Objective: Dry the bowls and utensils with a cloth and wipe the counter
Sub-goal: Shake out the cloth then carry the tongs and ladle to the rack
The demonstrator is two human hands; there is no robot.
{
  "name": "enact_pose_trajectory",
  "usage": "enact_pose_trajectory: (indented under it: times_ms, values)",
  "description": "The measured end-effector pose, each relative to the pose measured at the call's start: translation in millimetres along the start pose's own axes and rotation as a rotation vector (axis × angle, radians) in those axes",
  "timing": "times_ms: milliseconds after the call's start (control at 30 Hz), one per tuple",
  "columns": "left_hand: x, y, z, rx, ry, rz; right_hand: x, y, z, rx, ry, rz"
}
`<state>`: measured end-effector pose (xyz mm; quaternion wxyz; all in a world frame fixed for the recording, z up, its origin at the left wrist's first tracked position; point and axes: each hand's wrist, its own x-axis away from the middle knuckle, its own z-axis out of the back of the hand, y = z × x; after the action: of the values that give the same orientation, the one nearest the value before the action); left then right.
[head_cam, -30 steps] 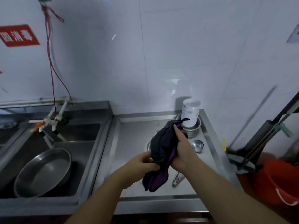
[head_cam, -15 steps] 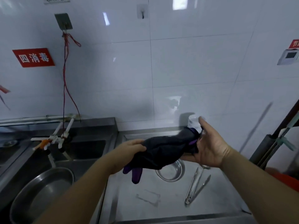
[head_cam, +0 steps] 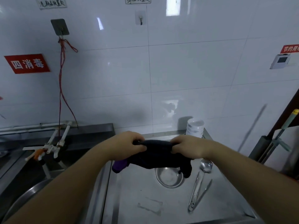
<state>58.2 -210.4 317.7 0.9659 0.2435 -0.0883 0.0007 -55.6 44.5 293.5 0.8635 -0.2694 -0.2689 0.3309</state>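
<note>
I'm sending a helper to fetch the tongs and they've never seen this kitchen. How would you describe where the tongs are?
Find the steel counter right of the sink, against the white tiled wall. Near its right edge, in front of the stack of white bowls, lie the metal tongs. They lie just below the ladle and right of the round steel bowl: two long thin arms joined at the near end, unlike the ladle's single handle.

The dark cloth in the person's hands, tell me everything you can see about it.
The cloth is dark, nearly black, soft fabric with a purple part showing at its lower left. It is bunched and stretched sideways in the air between the left hand and right hand, which grip its top edge. Its loose ends droop over the steel counter and hide part of the metal bowl below.
</note>
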Motion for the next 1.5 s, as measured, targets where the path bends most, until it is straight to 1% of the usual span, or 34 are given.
enact_pose_trajectory:
  times_ms: [67, 133, 200, 233, 333, 400, 500, 633, 767, 867, 967, 1067, 1133, 1200, 1300, 1433, 1500]
  values:
    - [1, -1, 6, -0.031, -0.059, 0.011, -4, -1, 0, -0.009, 0.063, -0.001]
    - [0, 1, 10, -0.101, -0.097, 0.011, -6, -2, -3, -0.023, 0.123, 0.036]
    - [-3, 0, 14, -0.191, -0.090, 0.002, -8, -3, -5, -0.067, 0.172, 0.085]
    - [-4, -2, 16, -0.215, -0.077, 0.004, -8, -3, -5, -0.048, 0.185, 0.110]
    - [-4, -10, 25, -0.178, -0.068, 0.027, -7, -3, 3, 0.043, 0.172, 0.160]
    - [-3, -17, 31, -0.143, -0.080, 0.044, -6, -1, 14, 0.029, 0.150, 0.161]
    - [-4, -21, 38, -0.090, -0.067, 0.042, -5, 3, 30, -0.008, 0.075, 0.143]
    - [-11, -20, 44, -0.119, -0.037, 0.015, -3, -1, 41, 0.096, 0.098, 0.088]
    - [-15, -20, 53, -0.149, -0.027, 0.056, -3, -6, 50, 0.168, 0.150, 0.010]
    - [-20, -22, 55, -0.192, -0.019, 0.056, -6, -4, 53, 0.313, 0.200, 0.086]
    - [-21, -24, 59, -0.219, -0.020, 0.062, -6, -4, 54, 0.403, 0.271, 0.152]
    - [-19, -28, 62, -0.173, 0.010, 0.102, -4, -5, 59, 0.455, 0.339, 0.183]
    - [-17, -30, 63, -0.171, 0.035, 0.100, 0, -4, 65, 0.411, 0.354, 0.190]
    - [-14, -32, 64, -0.166, 0.040, 0.082, 4, -4, 71, 0.308, 0.344, 0.175]
    - [-9, -36, 68, -0.149, 0.005, 0.070, 10, -1, 80, 0.195, 0.317, 0.150]
    - [-6, -44, 67, -0.221, -0.025, 0.066, 20, 12, 85, 0.121, 0.283, 0.105]
    - [-6, -50, 63, -0.150, -0.001, 0.049, 26, 21, 81, 0.025, 0.297, 0.078]
